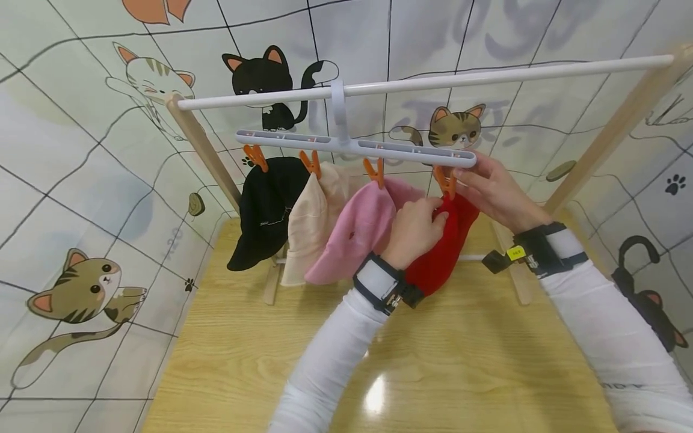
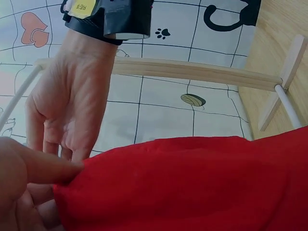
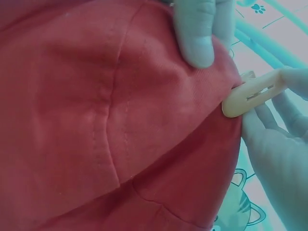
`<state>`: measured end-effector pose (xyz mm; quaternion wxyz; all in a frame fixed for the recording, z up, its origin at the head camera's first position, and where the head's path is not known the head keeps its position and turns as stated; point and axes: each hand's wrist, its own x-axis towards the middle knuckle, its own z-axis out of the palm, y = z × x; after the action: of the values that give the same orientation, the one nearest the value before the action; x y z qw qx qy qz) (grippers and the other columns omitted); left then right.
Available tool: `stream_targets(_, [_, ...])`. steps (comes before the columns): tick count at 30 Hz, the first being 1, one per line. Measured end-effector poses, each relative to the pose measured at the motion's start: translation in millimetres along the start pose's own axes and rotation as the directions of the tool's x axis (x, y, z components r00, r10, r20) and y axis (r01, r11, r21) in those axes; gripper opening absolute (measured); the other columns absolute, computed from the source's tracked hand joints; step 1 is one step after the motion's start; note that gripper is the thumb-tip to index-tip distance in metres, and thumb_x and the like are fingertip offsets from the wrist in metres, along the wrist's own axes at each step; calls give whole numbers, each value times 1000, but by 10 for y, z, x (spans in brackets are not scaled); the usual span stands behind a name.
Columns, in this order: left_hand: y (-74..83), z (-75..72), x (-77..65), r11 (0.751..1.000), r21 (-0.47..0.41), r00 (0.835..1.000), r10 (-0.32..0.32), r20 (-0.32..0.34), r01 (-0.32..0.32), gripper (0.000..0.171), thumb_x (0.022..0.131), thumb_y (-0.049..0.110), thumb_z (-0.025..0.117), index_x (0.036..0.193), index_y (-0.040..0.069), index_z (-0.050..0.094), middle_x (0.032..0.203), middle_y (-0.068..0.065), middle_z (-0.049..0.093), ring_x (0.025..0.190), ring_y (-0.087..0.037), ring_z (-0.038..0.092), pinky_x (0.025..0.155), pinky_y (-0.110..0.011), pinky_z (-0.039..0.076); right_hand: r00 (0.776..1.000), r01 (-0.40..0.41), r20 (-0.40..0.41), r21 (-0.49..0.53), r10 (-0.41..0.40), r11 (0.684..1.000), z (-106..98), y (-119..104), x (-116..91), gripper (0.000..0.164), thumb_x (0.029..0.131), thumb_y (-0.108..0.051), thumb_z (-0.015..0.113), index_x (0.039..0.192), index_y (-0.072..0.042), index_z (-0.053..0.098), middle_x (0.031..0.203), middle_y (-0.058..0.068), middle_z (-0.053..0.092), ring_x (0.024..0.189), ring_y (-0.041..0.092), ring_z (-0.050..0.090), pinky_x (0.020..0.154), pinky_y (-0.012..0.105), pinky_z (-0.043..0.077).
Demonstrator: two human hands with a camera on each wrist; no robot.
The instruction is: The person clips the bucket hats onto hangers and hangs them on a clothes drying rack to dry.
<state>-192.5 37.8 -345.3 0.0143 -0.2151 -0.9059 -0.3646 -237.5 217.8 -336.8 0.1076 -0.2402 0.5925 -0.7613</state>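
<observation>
A red bucket hat [image 1: 441,246] hangs beneath the right end of a pale plastic hanger [image 1: 352,146], an orange clip [image 1: 445,182] biting its upper edge. My left hand [image 1: 415,231] pinches the hat's fabric just below that clip; the left wrist view shows thumb and fingers on the red cloth [image 2: 183,183]. At the hanger's end, my right hand [image 1: 495,189] pinches the clip's handles, also seen in the right wrist view, where the clip [image 3: 252,94] grips the hat's edge. Some right fingers are hidden behind hanger and hat.
Black [image 1: 273,201], cream [image 1: 314,222] and pink [image 1: 360,225] bucket hats hang from orange clips to the left. The hanger hooks over a white rod [image 1: 503,78] on a wooden-legged rack [image 1: 203,150]. Below lies a wood-grain table [image 1: 433,367]; cat-patterned walls [image 1: 108,228] stand close behind and beside.
</observation>
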Motion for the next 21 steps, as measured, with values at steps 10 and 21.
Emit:
stream_targets(10, [-112,59,-113,1000,-1,1000,15,4,-15,29,96,26,60,117,8,53,70,3,60,50,-3,54,48,-13,44,994,97,-38,-99,-101,990,45,-232,-21,37,95,7,46,130,-6,48,130,13,46,116,25,49,94,22,44])
stream_targets(21, [-260,56,-327,999,-43,999,8,45,-6,29,92,22,66,112,7,52,79,0,62,63,-7,57,60,-14,46,983,88,-137,-232,-122,969,48,-324,-11,33,97,-6,56,129,-4,48,121,16,54,108,26,55,90,20,46])
